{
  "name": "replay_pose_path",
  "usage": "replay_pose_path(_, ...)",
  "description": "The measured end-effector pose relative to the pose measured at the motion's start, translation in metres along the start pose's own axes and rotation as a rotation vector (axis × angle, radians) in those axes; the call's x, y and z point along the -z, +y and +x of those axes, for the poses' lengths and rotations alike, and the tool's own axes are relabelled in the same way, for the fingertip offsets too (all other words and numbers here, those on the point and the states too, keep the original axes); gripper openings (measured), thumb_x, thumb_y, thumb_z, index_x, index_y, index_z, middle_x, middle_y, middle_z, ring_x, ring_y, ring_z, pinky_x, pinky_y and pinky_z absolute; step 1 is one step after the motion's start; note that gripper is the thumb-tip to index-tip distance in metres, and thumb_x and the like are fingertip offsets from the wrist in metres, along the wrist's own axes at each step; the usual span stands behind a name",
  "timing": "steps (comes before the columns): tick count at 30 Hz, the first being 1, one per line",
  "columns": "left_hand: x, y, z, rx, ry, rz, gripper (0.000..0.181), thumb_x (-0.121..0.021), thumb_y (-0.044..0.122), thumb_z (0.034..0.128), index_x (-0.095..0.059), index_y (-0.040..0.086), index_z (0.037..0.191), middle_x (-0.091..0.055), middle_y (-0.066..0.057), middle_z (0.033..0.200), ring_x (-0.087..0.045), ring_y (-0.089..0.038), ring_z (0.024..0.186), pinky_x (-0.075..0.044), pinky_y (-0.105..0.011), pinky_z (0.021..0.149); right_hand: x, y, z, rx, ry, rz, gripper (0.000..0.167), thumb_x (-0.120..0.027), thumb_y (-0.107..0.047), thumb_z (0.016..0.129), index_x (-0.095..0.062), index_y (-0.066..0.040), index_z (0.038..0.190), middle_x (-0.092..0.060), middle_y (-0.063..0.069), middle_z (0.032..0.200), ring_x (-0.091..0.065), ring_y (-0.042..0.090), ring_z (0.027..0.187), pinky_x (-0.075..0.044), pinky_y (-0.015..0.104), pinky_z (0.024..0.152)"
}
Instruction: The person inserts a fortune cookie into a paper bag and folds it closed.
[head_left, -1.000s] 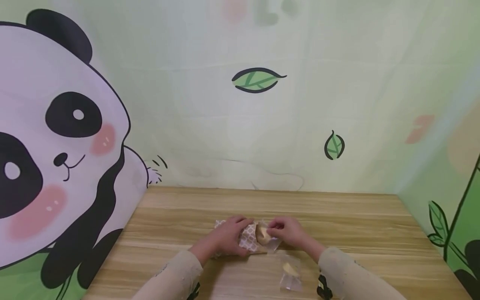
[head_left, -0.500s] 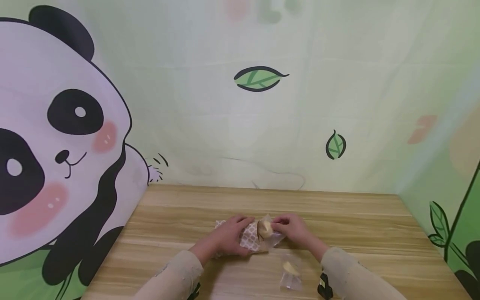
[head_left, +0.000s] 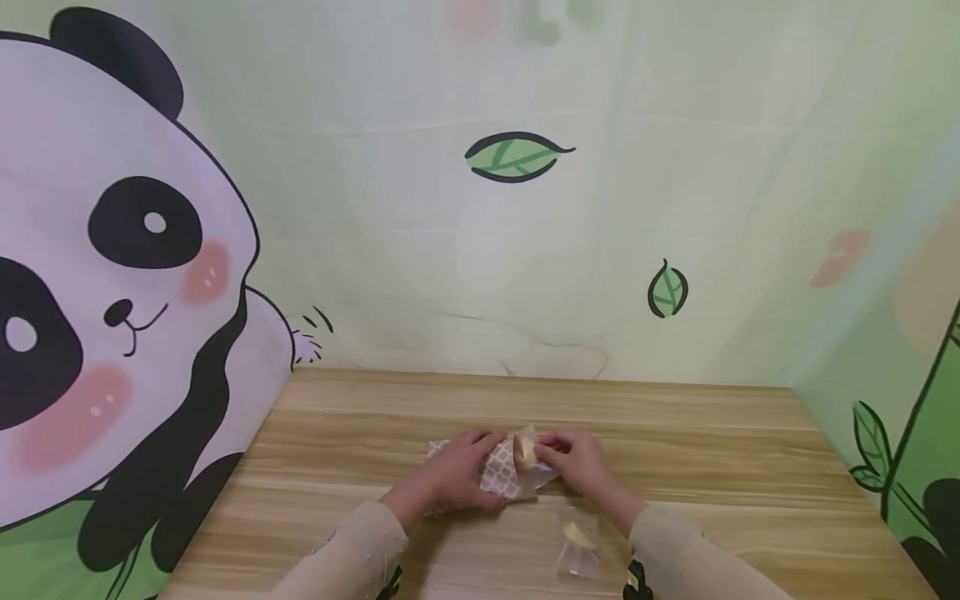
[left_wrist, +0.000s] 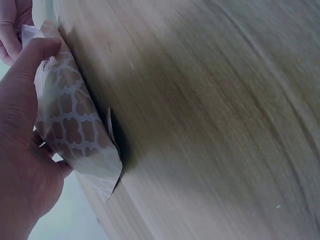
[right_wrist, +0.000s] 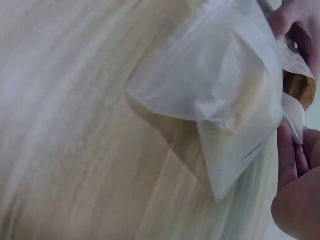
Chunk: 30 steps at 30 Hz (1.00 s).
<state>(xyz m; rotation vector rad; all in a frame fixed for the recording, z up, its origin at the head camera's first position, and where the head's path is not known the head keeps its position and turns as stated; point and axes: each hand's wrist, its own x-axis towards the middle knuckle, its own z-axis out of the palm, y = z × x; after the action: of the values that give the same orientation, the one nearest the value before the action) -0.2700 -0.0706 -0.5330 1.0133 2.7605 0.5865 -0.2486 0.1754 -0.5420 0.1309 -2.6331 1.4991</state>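
A brown paper bag (head_left: 498, 477) with a white lattice pattern lies on its side, its mouth facing right. My left hand (head_left: 453, 473) grips it across the top, thumb on the near side; in the left wrist view the bag (left_wrist: 75, 117) bulges under the fingers. At the mouth, my right hand (head_left: 581, 462) pinches a clear plastic packet (head_left: 542, 475) holding a pale yellow piece. The right wrist view shows this packet (right_wrist: 215, 75) large, with small blurred print. Whether its inner end is still inside the bag is hidden.
A second clear packet (head_left: 577, 550) with a pale yellow piece lies on the wooden table (head_left: 712, 467), nearer the front and just left of my right sleeve. A printed panda backdrop (head_left: 390, 233) rises behind the table's far edge.
My right hand moved a little right with the packet, then slightly back left toward the bag's mouth. My left hand has kept its grip on the bag.
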Motion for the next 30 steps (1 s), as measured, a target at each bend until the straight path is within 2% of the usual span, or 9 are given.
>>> replay_pose_path(5,-0.002,-0.002,0.001,0.005,0.001,-0.002,0.108,-0.09,0.048,0.0771,-0.04,0.011,0.165,-0.05,-0.016,0.156,-0.052,-0.034,0.14,-0.046,-0.052,0.116,-0.001,0.0,0.001,-0.026,0.027,0.017,0.007,-0.082,-0.01,0.094,-0.081,-0.004,0.095,-0.078,0.004,0.088,-0.064,0.009,0.079,-0.053,0.025,0.072)
replay_pose_path(11,-0.003,-0.001,0.0,-0.003,0.015,-0.01,0.106,-0.09,0.049,0.0773,-0.041,0.011,0.164,-0.051,-0.017,0.155,-0.053,-0.035,0.139,-0.047,-0.053,0.115,-0.007,-0.002,-0.003,0.0,-0.01,0.01,0.006,-0.082,-0.01,0.094,-0.081,-0.004,0.097,-0.079,0.004,0.089,-0.066,0.009,0.079,-0.054,0.023,0.071)
replay_pose_path(20,-0.005,-0.001,0.004,0.005,0.062,-0.032,0.105,-0.089,0.049,0.0771,-0.043,0.011,0.163,-0.052,-0.016,0.154,-0.055,-0.033,0.136,-0.049,-0.051,0.113,-0.016,-0.006,-0.006,-0.019,0.047,0.05,0.01,-0.082,-0.009,0.094,-0.081,-0.002,0.101,-0.079,0.005,0.093,-0.07,0.012,0.084,-0.058,0.023,0.075)
replay_pose_path(25,-0.004,0.0,0.005,0.017,0.055,-0.043,0.104,-0.09,0.049,0.0781,-0.043,0.011,0.163,-0.051,-0.017,0.155,-0.054,-0.034,0.138,-0.048,-0.052,0.114,-0.011,-0.004,-0.009,-0.001,0.019,0.062,0.015,-0.082,-0.008,0.093,-0.082,-0.002,0.106,-0.081,0.009,0.097,-0.073,0.014,0.087,-0.058,0.023,0.077)
replay_pose_path(30,-0.004,-0.001,0.003,0.019,0.044,-0.045,0.103,-0.089,0.049,0.0792,-0.043,0.012,0.163,-0.05,-0.017,0.156,-0.054,-0.034,0.138,-0.048,-0.052,0.114,0.003,-0.004,-0.009,-0.026,-0.035,0.09,0.017,-0.079,-0.009,0.097,-0.081,0.001,0.11,-0.081,0.012,0.103,-0.075,0.017,0.092,-0.061,0.025,0.079)
